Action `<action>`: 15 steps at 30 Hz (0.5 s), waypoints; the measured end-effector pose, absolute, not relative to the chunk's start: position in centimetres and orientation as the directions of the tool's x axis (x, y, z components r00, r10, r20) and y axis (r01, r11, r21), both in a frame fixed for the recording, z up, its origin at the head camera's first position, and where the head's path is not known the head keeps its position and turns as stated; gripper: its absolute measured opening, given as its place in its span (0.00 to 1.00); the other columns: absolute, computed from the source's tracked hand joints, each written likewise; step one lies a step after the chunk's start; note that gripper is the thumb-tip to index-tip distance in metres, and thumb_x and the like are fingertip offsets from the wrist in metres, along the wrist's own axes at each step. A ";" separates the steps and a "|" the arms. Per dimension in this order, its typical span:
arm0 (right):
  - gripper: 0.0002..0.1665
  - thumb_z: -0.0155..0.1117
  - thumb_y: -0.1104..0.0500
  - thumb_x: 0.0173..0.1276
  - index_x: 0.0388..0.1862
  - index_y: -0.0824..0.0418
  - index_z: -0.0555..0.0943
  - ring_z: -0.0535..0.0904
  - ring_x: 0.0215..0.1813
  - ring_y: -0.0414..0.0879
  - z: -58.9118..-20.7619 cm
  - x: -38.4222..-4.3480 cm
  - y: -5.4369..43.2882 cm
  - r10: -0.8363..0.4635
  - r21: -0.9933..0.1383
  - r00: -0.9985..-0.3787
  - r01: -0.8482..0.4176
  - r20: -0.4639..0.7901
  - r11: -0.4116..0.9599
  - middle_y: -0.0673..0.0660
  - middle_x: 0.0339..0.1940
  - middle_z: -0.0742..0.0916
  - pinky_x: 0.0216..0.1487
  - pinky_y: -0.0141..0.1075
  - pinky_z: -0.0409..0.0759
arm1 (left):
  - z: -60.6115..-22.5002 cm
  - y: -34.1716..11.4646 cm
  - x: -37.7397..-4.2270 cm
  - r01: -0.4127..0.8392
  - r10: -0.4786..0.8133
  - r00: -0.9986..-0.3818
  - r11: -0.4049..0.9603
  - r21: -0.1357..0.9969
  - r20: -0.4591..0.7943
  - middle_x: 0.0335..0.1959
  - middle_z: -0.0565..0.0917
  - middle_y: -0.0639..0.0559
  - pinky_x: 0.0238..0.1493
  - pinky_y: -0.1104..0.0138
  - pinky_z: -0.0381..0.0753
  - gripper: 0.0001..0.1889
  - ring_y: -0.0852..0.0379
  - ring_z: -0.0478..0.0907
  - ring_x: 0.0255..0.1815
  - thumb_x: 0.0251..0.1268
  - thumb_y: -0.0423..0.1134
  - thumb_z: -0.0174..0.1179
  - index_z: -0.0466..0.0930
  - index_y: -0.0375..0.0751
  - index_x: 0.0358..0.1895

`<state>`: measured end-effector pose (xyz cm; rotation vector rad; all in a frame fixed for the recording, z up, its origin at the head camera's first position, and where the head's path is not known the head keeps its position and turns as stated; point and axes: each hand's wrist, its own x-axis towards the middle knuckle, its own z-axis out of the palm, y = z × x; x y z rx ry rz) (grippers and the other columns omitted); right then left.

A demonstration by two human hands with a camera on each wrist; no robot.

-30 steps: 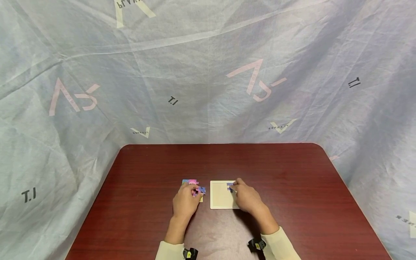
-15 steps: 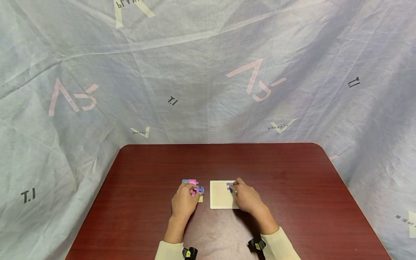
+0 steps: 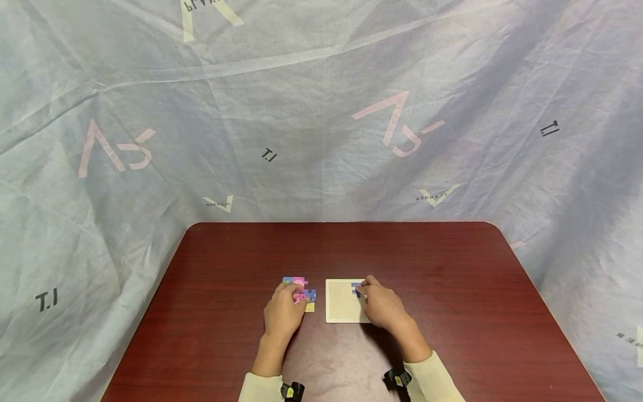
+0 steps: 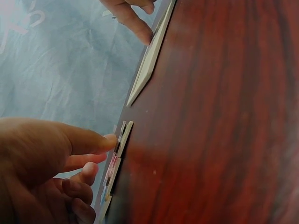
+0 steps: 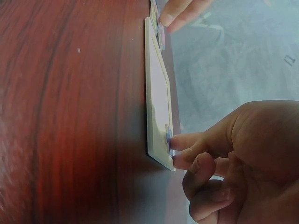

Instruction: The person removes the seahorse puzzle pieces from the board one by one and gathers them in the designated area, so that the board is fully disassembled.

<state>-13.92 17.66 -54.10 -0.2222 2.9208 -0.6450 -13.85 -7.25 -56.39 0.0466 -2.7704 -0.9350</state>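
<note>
My left hand (image 3: 283, 314) is over a small group of printed puzzle pieces (image 3: 293, 280) at the left. Its thumb and index finger pinch a blue puzzle piece (image 3: 311, 293), which lies low over a yellowish piece (image 3: 310, 307). In the left wrist view, the thumb meets the edge of the thin pieces (image 4: 122, 140), while the other fingers curl loosely. At the shallow cream tray (image 3: 344, 310), my right hand (image 3: 385, 307) holds another blue puzzle piece (image 3: 355, 285) by thumb and index finger near the far right corner. The right fingers partly hide that piece.
Tray and pieces sit side by side on a dark red wooden table (image 3: 402, 251), a narrow gap between them. Behind and beside it hangs a grey printed cloth (image 3: 301, 111). Each wrist wears a small black camera (image 3: 397, 378).
My left hand has shifted slightly left, bringing its blue piece leftward and down among the other pieces. My right hand has stayed in place at the tray's corner.
</note>
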 end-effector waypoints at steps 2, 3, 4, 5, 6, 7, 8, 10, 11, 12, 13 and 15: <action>0.26 0.61 0.67 0.73 0.68 0.57 0.84 0.73 0.26 0.50 -54.1 -13.9 17.7 -0.176 -0.428 -0.979 -0.116 -0.104 0.896 0.52 0.62 0.82 0.27 0.41 0.70 | -56.4 -7.2 -13.8 0.039 -0.100 -0.976 0.799 0.600 0.196 0.37 0.85 0.48 0.31 0.50 0.83 0.13 0.48 0.86 0.32 0.56 0.39 0.77 0.92 0.44 0.45; 0.25 0.61 0.66 0.73 0.68 0.57 0.84 0.73 0.26 0.50 -54.1 -13.9 17.7 -0.177 -0.427 -0.979 -0.119 -0.099 0.896 0.52 0.62 0.82 0.27 0.41 0.70 | -56.4 -7.2 -13.8 0.037 -0.100 -0.976 0.799 0.600 0.194 0.37 0.85 0.48 0.31 0.50 0.83 0.13 0.49 0.85 0.32 0.56 0.39 0.77 0.92 0.44 0.45; 0.25 0.61 0.66 0.73 0.68 0.57 0.84 0.73 0.27 0.50 -54.1 -13.9 17.7 -0.179 -0.426 -0.979 -0.122 -0.096 0.896 0.52 0.62 0.82 0.27 0.41 0.70 | -56.4 -7.2 -13.8 0.035 -0.101 -0.976 0.797 0.602 0.190 0.37 0.85 0.48 0.31 0.51 0.83 0.12 0.49 0.85 0.32 0.56 0.38 0.77 0.92 0.44 0.45; 0.25 0.61 0.66 0.73 0.67 0.57 0.84 0.73 0.27 0.50 -54.1 -13.9 17.7 -0.179 -0.428 -0.979 -0.123 -0.093 0.895 0.53 0.62 0.82 0.28 0.41 0.71 | -56.4 -7.2 -13.8 0.030 -0.103 -0.978 0.795 0.605 0.184 0.37 0.85 0.48 0.31 0.51 0.83 0.12 0.50 0.85 0.32 0.56 0.38 0.77 0.92 0.44 0.45; 0.25 0.61 0.66 0.73 0.67 0.57 0.84 0.73 0.27 0.50 -54.1 -13.8 17.7 -0.180 -0.429 -0.980 -0.125 -0.090 0.895 0.53 0.61 0.82 0.28 0.41 0.71 | -56.5 -7.2 -13.8 0.029 -0.103 -0.978 0.794 0.607 0.182 0.37 0.86 0.48 0.31 0.51 0.83 0.12 0.50 0.85 0.32 0.56 0.37 0.77 0.92 0.44 0.45; 0.24 0.61 0.66 0.74 0.67 0.57 0.85 0.73 0.27 0.50 -54.1 -13.8 17.7 -0.181 -0.430 -0.980 -0.126 -0.088 0.894 0.53 0.61 0.82 0.28 0.41 0.71 | -56.5 -7.2 -13.8 0.028 -0.104 -0.978 0.792 0.609 0.180 0.38 0.86 0.48 0.32 0.51 0.83 0.12 0.50 0.85 0.32 0.56 0.37 0.77 0.92 0.44 0.45; 0.24 0.61 0.66 0.74 0.67 0.58 0.85 0.73 0.27 0.50 -54.1 -13.8 17.7 -0.181 -0.432 -0.980 -0.127 -0.086 0.893 0.53 0.61 0.82 0.28 0.41 0.71 | -56.5 -7.2 -13.8 0.028 -0.104 -0.978 0.792 0.610 0.180 0.38 0.86 0.47 0.32 0.51 0.83 0.12 0.50 0.85 0.33 0.56 0.37 0.77 0.92 0.44 0.45; 0.24 0.61 0.66 0.74 0.67 0.58 0.85 0.73 0.26 0.50 -54.1 -13.8 17.6 -0.182 -0.436 -0.980 -0.128 -0.084 0.891 0.53 0.61 0.82 0.28 0.41 0.71 | -56.4 -7.1 -13.7 0.034 -0.103 -0.977 0.791 0.611 0.189 0.40 0.87 0.47 0.33 0.50 0.84 0.11 0.49 0.87 0.35 0.57 0.37 0.76 0.92 0.43 0.44; 0.24 0.61 0.66 0.74 0.67 0.57 0.85 0.74 0.27 0.50 -54.1 -13.8 17.7 -0.182 -0.434 -0.980 -0.130 -0.080 0.891 0.53 0.61 0.82 0.28 0.42 0.72 | -56.3 -7.0 -13.7 0.039 -0.100 -0.976 0.791 0.611 0.192 0.40 0.88 0.47 0.33 0.50 0.84 0.11 0.48 0.87 0.35 0.57 0.37 0.76 0.92 0.43 0.44; 0.23 0.62 0.65 0.74 0.66 0.57 0.85 0.76 0.28 0.51 -54.2 -13.8 17.7 -0.184 -0.432 -0.980 -0.134 -0.075 0.892 0.53 0.60 0.83 0.28 0.42 0.73 | -56.3 -7.0 -13.7 0.044 -0.097 -0.976 0.789 0.613 0.194 0.39 0.87 0.46 0.32 0.50 0.84 0.10 0.49 0.87 0.34 0.58 0.37 0.76 0.92 0.43 0.44; 0.23 0.62 0.65 0.74 0.66 0.57 0.85 0.77 0.28 0.51 -54.2 -13.8 17.7 -0.186 -0.430 -0.980 -0.138 -0.070 0.892 0.53 0.60 0.83 0.29 0.43 0.74 | -56.2 -6.9 -13.6 0.048 -0.094 -0.976 0.787 0.615 0.196 0.39 0.87 0.46 0.32 0.51 0.83 0.10 0.49 0.87 0.34 0.58 0.38 0.76 0.92 0.43 0.43; 0.23 0.62 0.64 0.74 0.65 0.56 0.86 0.79 0.30 0.52 -54.2 -13.8 17.7 -0.189 -0.427 -0.980 -0.147 -0.059 0.892 0.52 0.59 0.83 0.30 0.45 0.77 | -56.1 -6.7 -13.6 0.058 -0.085 -0.976 0.785 0.617 0.201 0.38 0.87 0.47 0.30 0.54 0.82 0.09 0.53 0.85 0.31 0.59 0.38 0.75 0.92 0.42 0.43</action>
